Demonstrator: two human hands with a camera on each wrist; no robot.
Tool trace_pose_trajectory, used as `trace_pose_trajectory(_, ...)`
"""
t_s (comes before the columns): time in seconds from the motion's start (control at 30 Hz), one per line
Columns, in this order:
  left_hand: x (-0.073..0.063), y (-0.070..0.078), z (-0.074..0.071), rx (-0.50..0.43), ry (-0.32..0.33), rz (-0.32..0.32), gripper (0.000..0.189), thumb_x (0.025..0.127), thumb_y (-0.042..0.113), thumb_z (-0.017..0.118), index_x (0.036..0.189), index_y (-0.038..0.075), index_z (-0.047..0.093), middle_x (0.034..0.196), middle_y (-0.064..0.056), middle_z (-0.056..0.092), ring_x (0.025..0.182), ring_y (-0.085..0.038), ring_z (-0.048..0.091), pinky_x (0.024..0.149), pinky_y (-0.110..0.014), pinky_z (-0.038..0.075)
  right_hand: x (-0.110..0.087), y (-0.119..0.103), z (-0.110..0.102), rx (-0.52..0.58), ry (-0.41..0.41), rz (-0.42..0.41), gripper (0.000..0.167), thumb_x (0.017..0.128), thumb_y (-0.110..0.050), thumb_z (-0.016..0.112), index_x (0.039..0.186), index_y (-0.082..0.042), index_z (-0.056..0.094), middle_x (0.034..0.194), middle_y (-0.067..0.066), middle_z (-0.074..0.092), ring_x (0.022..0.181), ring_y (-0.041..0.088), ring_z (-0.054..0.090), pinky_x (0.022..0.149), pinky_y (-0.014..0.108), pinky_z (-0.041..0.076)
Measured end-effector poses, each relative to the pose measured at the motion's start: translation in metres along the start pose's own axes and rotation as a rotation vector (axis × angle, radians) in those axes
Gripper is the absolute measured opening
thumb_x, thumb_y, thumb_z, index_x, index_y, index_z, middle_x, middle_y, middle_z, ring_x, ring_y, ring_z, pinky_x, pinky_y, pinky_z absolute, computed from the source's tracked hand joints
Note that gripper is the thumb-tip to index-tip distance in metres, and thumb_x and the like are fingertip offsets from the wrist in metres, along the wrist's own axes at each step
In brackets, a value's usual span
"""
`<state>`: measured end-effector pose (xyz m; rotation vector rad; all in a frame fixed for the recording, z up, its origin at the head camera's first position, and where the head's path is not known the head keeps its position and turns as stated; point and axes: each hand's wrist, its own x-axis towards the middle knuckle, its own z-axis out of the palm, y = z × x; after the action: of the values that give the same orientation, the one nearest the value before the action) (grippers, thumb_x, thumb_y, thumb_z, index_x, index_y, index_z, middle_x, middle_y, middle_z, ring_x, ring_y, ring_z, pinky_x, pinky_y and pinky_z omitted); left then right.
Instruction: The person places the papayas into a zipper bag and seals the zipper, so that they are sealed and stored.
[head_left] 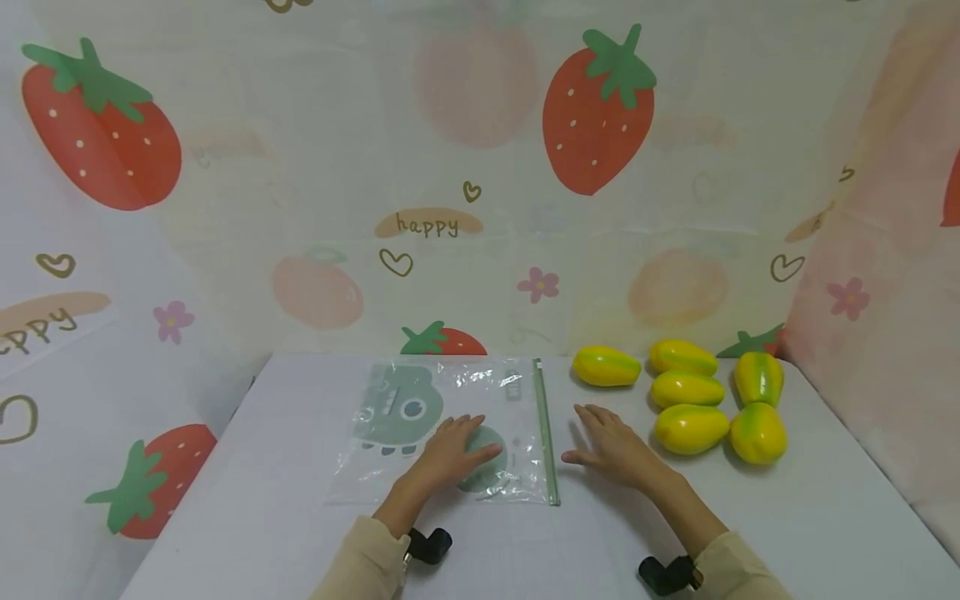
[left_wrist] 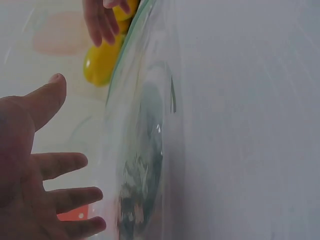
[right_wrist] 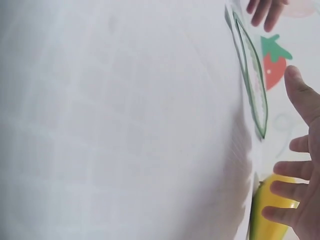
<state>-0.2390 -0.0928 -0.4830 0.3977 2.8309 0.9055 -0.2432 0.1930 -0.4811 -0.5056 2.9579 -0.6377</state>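
Note:
A clear zip bag (head_left: 525, 433) with a green cartoon print and a green zip edge lies flat on the table, its zip side to the right. My left hand (head_left: 452, 454) is over the bag, fingers spread and holding nothing; in the left wrist view its fingers (left_wrist: 75, 195) stand apart from the plastic. To the right of the zip edge, my right hand (head_left: 611, 446) hovers with straight fingers and nothing in them. Several yellow-green papaya-shaped fruits (head_left: 692, 429) lie just beyond it. In the right wrist view the bag's mouth (right_wrist: 257, 90) gapes a little.
The white table (head_left: 247, 500) ends at a back wall covered with strawberry-print cloth (head_left: 600, 117). One fruit (head_left: 606, 367) lies slightly apart, near the back edge. The other fruits sit close together at the right, including a front one (head_left: 759, 433).

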Motion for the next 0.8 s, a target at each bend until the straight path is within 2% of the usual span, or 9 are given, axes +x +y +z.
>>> trace_pose_trajectory(0.27, 0.005, 0.007, 0.006, -0.109, -0.018, 0.032, 0.065, 0.092, 0.042, 0.062, 0.142, 0.003, 0.047, 0.145, -0.021, 0.047, 0.138, -0.04, 0.04, 0.113, -0.053, 0.032, 0.002, -0.001, 0.003, 0.027, -0.019, -0.02, 0.087, 0.084, -0.053, 0.068, 0.148, -0.004, 0.037, 0.151, 0.024, 0.037, 0.139, 0.043, 0.036, 0.111, 0.059, 0.032)
trace_pose_trajectory(0.47, 0.009, 0.019, 0.01, -0.118, -0.016, 0.066, 0.061, 0.092, 0.039, 0.063, 0.14, 0.003, 0.05, 0.143, -0.019, 0.051, 0.137, -0.038, 0.043, 0.113, -0.052, 0.034, 0.003, -0.003, 0.004, 0.028, -0.031, -0.02, 0.086, 0.083, -0.054, 0.068, 0.147, -0.004, 0.039, 0.15, 0.024, 0.039, 0.138, 0.043, 0.037, 0.109, 0.06, 0.034)
trace_pose_trajectory(0.67, 0.014, 0.031, 0.017, -0.117, 0.002, 0.07, 0.058, 0.092, 0.037, 0.064, 0.138, 0.003, 0.052, 0.141, -0.018, 0.054, 0.134, -0.036, 0.046, 0.111, -0.051, 0.036, 0.003, -0.006, 0.004, 0.013, -0.041, -0.02, 0.082, 0.083, -0.052, 0.069, 0.145, -0.005, 0.042, 0.148, 0.022, 0.042, 0.137, 0.042, 0.04, 0.109, 0.058, 0.035)
trace_pose_trajectory(0.8, 0.017, 0.037, 0.023, -0.152, 0.0, 0.068, 0.057, 0.091, 0.036, 0.065, 0.136, 0.003, 0.053, 0.139, -0.018, 0.055, 0.133, -0.037, 0.048, 0.11, -0.051, 0.037, 0.003, -0.007, 0.005, 0.01, -0.05, -0.035, 0.079, 0.084, -0.048, 0.07, 0.144, -0.005, 0.044, 0.147, 0.021, 0.044, 0.136, 0.041, 0.041, 0.109, 0.058, 0.036)
